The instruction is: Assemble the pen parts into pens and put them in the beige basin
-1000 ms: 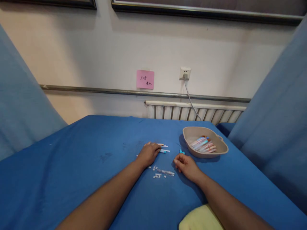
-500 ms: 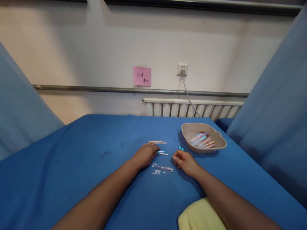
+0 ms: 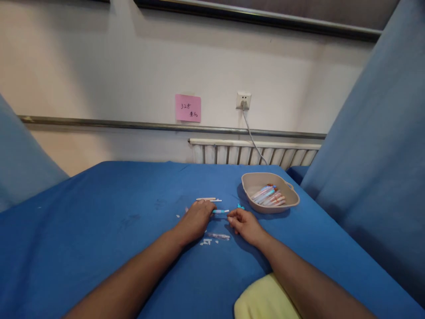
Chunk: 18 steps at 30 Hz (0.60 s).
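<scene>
Well, on my feed a blue-and-white pen (image 3: 219, 211) sits between the two hands, over the blue sheet (image 3: 83, 248). The left hand (image 3: 196, 221) grasps it by its left end; the right hand (image 3: 245, 224) has its fingers drawn together just beside the white tip, and I can't tell whether they pinch anything. Thin sticks (image 3: 208, 200) lie just beyond the left hand. Nearer me are a clear tube (image 3: 218, 236) and small white bits (image 3: 206, 242). Small blue pieces (image 3: 240, 206) lie near a beige basket (image 3: 275, 209) of pens (image 3: 268, 195).

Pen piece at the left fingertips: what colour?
The pen piece is light blue and white; head view.
</scene>
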Tool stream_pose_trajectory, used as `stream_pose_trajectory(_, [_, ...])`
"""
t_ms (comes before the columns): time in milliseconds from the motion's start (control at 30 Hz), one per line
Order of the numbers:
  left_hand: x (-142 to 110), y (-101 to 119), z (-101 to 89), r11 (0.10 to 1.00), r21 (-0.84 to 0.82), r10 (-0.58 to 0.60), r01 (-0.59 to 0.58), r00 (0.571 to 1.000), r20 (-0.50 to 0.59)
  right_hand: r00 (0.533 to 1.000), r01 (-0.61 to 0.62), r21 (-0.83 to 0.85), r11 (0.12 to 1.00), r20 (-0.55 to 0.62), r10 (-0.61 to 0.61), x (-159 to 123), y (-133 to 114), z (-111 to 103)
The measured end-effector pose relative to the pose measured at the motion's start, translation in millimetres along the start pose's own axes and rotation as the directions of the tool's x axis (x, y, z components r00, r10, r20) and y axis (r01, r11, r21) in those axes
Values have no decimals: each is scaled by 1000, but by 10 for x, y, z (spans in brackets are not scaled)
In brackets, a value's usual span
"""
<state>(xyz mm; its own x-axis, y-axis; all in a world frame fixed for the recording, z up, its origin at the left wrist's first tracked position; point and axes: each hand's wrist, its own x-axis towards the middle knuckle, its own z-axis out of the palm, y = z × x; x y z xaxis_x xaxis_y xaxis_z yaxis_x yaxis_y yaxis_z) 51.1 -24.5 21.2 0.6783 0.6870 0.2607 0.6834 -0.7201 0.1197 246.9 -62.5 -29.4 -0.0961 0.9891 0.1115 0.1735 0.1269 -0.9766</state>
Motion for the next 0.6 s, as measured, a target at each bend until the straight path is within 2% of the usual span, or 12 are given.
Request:
stream_pose_trajectory(200, [-64,163,34,989,-147,-1,9,999,53,999,31,130,991,4,-32,-5,-102,6])
stream_pose_trajectory(367, [-34,155,-32,964,-259,-35,56,996,88,999,1,201,980,-52,10,-1,-102,16])
stream_pose_trajectory(600, [-222,63,-134,889,-410,-197,204,979,59,992,9,235,972,-125,21,16,-106,-48])
